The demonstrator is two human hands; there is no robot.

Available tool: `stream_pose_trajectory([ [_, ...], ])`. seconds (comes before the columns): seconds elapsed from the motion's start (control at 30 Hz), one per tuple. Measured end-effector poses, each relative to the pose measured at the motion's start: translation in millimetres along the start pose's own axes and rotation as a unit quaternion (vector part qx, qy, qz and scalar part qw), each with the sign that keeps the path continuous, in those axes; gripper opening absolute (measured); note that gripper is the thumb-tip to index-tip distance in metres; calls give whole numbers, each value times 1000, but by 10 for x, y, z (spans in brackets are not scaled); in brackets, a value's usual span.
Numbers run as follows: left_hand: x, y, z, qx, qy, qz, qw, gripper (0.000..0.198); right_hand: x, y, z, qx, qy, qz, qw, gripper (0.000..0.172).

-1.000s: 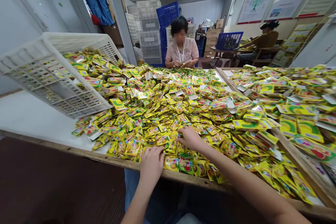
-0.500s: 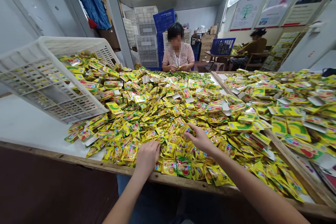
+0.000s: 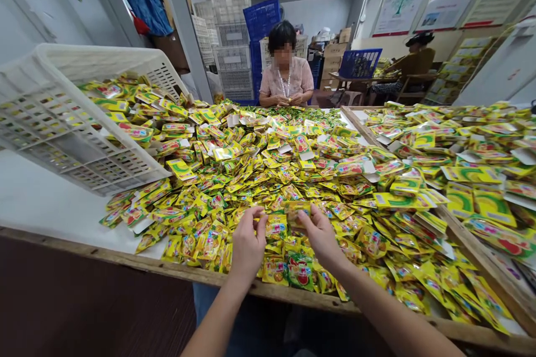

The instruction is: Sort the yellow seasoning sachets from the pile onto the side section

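Low over the front of the heap, my left hand (image 3: 249, 242) is closed, thumb and fingers curled at the left edge of a small yellow sachet (image 3: 276, 227). The exact grip there is partly hidden. My right hand (image 3: 323, 239) pinches another yellow sachet (image 3: 296, 211) between thumb and fingers, just right of the first. Loose yellow sachets with fruit prints lie all around both hands. Between my wrists, near the front edge, rests a green sachet (image 3: 300, 271) with a red fruit print.
A white plastic crate (image 3: 84, 139) lies tipped at left, spilling small yellow boxes (image 3: 182, 170). A wooden divider (image 3: 473, 245) separates another pile of boxes at right. The table's wooden rim (image 3: 138, 265) runs in front. A co-worker (image 3: 287, 75) sits opposite; another person (image 3: 419, 61) sits far right.
My left hand has risen slightly and moved right, its thumb now at a sachet. My right hand has moved a little down and holds a sachet. The view has shifted slightly.
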State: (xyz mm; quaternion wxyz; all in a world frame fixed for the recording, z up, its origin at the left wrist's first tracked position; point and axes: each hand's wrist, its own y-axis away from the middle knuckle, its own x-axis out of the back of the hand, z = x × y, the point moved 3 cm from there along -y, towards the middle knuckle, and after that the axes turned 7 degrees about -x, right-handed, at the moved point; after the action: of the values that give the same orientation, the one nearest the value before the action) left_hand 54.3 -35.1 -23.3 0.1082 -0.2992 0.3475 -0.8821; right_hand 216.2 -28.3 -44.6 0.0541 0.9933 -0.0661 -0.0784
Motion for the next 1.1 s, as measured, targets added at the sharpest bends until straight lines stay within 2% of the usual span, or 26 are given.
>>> stream_pose_trajectory([
  [0.1, 3, -6, -134, 41, 15, 5, 999, 17, 89, -51, 22, 15, -22, 47, 999, 38],
  [0.2, 32, -31, -247, 67, 21, 9, 997, 20, 89, -71, 55, -16, -25, 27, 999, 41],
  [0.27, 66, -67, -313, 60, 11, -1, 998, 19, 78, -69, 70, -37, -40, 15, 998, 44],
  [0.37, 137, -139, -423, 45, -13, -51, 998, 16, 100, -73, 81, -42, -56, 20, 997, 45],
  [0.53, 206, -220, -548, 90, 10, -164, 982, 23, 170, -93, 141, -53, -54, 37, 996, 44],
  [0.63, 171, -243, -536, 87, 18, -187, 978, 22, 170, -82, 168, -58, -54, 45, 996, 43],
  [0.83, 129, -290, -464, 62, -3, -121, 991, 21, 165, -46, 135, -54, -56, 46, 996, 44],
  [1.0, 201, -294, -224, 54, 49, 27, 997, 18, 68, -49, 61, -47, -70, 32, 996, 45],
  [1.1, 143, -285, -50, 23, 70, 62, 995, 11, -107, -16, 1, -45, -85, 4, 995, 45],
])
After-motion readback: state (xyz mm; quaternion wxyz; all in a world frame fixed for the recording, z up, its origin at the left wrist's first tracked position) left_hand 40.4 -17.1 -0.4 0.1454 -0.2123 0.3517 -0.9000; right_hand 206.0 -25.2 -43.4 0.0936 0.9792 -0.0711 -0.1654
